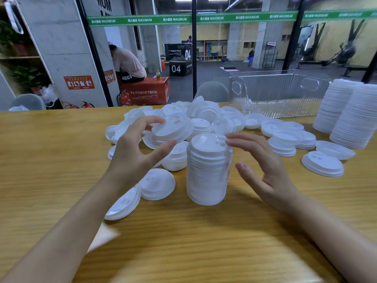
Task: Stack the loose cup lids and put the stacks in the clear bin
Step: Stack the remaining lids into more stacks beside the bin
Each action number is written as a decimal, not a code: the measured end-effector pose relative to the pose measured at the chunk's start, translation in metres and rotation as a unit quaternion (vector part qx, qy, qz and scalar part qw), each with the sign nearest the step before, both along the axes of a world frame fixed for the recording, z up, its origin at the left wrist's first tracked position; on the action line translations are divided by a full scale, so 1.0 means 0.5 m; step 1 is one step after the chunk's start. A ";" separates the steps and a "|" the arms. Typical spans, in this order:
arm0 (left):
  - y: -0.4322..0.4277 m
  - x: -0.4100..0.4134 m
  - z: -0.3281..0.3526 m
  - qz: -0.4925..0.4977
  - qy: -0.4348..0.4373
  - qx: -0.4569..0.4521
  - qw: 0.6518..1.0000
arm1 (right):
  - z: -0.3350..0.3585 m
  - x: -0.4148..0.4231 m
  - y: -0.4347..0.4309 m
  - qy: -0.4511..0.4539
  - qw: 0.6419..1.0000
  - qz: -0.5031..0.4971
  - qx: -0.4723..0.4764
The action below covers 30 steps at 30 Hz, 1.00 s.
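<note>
A tall stack of white cup lids (208, 170) stands upright on the wooden table (51, 160) in front of me. My left hand (132, 154) holds a single white lid (172, 129) between thumb and fingers, just up and left of the stack's top. To the stack's right, my right hand (263, 166) is open with straight fingers, its fingertips at the stack's top edge. A heap of loose lids (204, 115) lies behind the stack. The clear bin (279, 92) stands at the back right, and I see no stacks in it.
Two tall finished lid stacks (346, 115) stand at the far right, beside the bin. More loose lids (322, 163) lie scattered right of the heap, and a few (157, 183) near my left forearm. A glass wall runs behind the table's far edge.
</note>
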<state>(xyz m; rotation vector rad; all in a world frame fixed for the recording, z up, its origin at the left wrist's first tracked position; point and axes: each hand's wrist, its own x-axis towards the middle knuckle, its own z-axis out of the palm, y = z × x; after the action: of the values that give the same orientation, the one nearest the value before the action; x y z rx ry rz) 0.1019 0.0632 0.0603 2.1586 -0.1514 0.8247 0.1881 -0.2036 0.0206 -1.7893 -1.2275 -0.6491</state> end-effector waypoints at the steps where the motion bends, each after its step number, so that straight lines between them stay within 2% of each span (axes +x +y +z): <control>1: -0.010 -0.002 0.003 -0.012 0.001 -0.009 1.000 | -0.001 0.001 0.000 0.004 1.000 -0.002 0.005; 7: -0.073 0.004 0.013 -0.079 0.028 -0.014 0.996 | -0.003 0.008 0.000 0.011 0.999 -0.022 0.045; 16: -0.088 0.018 -0.001 -0.109 0.059 0.005 0.992 | 0.000 0.002 -0.001 -0.005 1.000 -0.017 0.013; 25: -0.082 0.012 -0.008 -0.123 0.021 0.053 0.991 | 0.005 -0.005 -0.002 -0.021 1.000 -0.011 0.002; 30: -0.067 0.012 -0.005 -0.117 0.011 0.045 0.992 | 0.005 -0.006 -0.004 -0.013 1.000 -0.006 0.007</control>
<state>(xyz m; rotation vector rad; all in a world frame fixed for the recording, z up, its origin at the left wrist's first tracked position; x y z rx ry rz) 0.1081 0.0298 0.0579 2.1819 -0.4301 0.6701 0.1850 -0.2054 0.0231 -1.7844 -1.2273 -0.6884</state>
